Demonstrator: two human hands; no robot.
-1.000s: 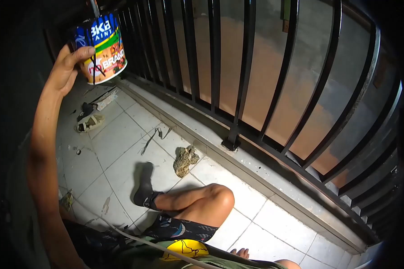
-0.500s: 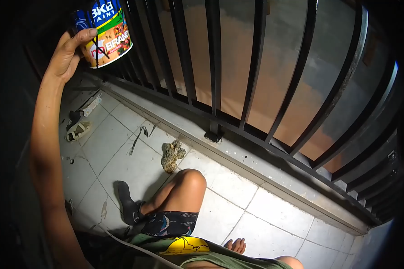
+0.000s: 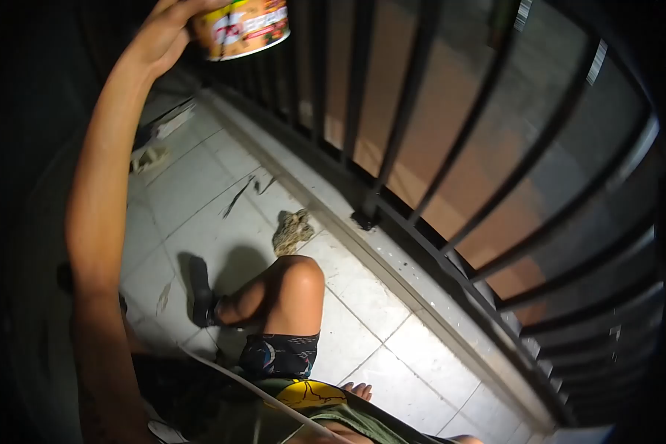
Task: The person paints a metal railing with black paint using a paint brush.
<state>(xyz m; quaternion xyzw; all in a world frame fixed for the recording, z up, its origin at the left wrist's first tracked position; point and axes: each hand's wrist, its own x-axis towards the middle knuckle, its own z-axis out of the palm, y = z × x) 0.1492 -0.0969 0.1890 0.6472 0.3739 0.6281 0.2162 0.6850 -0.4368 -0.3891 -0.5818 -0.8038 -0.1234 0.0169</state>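
High in the view, my left hand (image 3: pixel 169 33) is closed around a paint can (image 3: pixel 250 31) with a colourful printed label and dark drips down its side. The can's upper part is cut off by the frame's top edge. Fingers of my right hand (image 3: pixel 360 390) lie outstretched on the pale floor tiles beside my shirt; the rest of that hand is hidden behind my body. A crumpled, stained rag (image 3: pixel 292 231) rests on the tiles just beyond my bent knee.
A black metal railing (image 3: pixel 401 111) runs diagonally along a low concrete ledge (image 3: pixel 422 285). Dark thin scraps (image 3: pixel 238 196) lie on the floor tiles (image 3: pixel 189 200), and a sandal-like item (image 3: pixel 149 158) sits farther left. A pale cord (image 3: pixel 237 379) crosses my lap.
The paint can in my left hand has shifted up and right, partly leaving the frame. My head view has turned, so the railing and floor appear tilted more steeply. My right hand stays on the floor.
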